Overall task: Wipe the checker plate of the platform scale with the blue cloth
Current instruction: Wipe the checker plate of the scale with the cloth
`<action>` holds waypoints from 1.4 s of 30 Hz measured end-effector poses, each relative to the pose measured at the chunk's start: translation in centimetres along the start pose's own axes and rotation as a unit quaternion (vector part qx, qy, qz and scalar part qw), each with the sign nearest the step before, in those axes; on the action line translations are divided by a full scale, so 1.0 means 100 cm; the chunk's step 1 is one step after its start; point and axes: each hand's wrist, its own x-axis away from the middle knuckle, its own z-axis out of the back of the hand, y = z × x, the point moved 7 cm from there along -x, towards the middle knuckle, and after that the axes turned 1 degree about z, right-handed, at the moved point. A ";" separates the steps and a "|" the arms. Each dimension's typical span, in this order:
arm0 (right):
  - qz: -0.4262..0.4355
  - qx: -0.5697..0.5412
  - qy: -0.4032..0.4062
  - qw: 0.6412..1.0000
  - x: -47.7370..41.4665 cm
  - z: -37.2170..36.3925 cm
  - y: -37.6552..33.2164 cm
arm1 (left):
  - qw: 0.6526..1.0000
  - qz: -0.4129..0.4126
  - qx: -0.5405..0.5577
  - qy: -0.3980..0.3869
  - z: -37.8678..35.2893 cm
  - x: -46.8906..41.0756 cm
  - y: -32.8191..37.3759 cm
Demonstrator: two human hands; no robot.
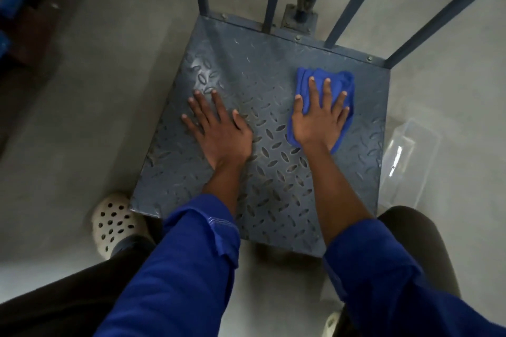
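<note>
On the floor sits the scale, its plate (262, 128) dull all over; I judge wiping underway, most left; my left hand (219, 128) lies flat and spread on bare metal; my right hand (319, 115) presses the cloth (341, 82) flat, far right.

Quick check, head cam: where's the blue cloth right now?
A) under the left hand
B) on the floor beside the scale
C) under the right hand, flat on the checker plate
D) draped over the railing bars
C: the right hand lies spread on the blue cloth, pressing it to the checker plate; the left hand rests bare on the plate.
</note>
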 end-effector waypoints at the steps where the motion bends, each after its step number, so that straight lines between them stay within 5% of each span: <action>1: 0.024 0.006 -0.013 1.000 0.002 -0.004 -0.012 | 1.000 0.001 0.003 0.004 0.000 0.000 0.000; 5: 0.168 0.013 -0.062 0.984 -0.002 -0.015 -0.072 | 0.999 0.034 0.024 0.020 -0.002 0.005 -0.001; 11: 0.396 -0.003 -0.147 0.907 -0.007 -0.038 -0.196 | 0.998 0.060 0.002 0.018 -0.001 0.002 -0.001; 17: 0.336 0.003 -0.105 0.936 -0.036 -0.030 -0.167 | 0.998 0.051 0.024 0.032 -0.001 0.001 -0.001; 21: 0.179 0.005 -0.053 0.982 -0.062 0.000 -0.052 | 0.998 0.052 0.029 0.035 -0.001 0.001 0.000; 28: 0.010 -0.016 -0.029 0.999 -0.033 0.043 0.112 | 0.998 0.050 0.015 0.032 0.002 0.003 0.002; 33: -0.042 0.006 -0.012 0.999 -0.018 0.027 0.081 | 0.998 0.046 0.018 0.029 0.000 0.003 0.003; 42: 0.192 -0.003 -0.038 0.981 0.000 -0.033 -0.129 | 0.995 0.080 0.049 0.043 0.000 0.020 -0.009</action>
